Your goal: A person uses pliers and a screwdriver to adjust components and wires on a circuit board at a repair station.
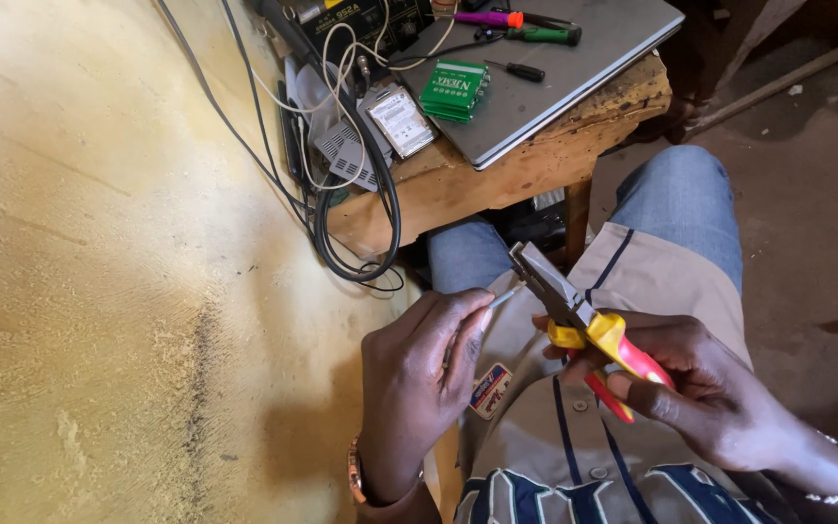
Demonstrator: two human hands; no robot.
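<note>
We cannot tell what thin piece the left hand (pixel 419 374) pinches (only a pale tip shows); the black box (pixel 361 19) runs off the top edge.

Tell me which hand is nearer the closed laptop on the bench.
Left. The left hand sits below the laptop, toward the wall; the right hand, holding pliers, is slightly farther.

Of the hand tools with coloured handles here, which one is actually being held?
The pliers with red-and-yellow handles, gripped in the right hand. The purple-handled, green-handled and black-handled screwdrivers all lie untouched on the closed laptop.
</note>
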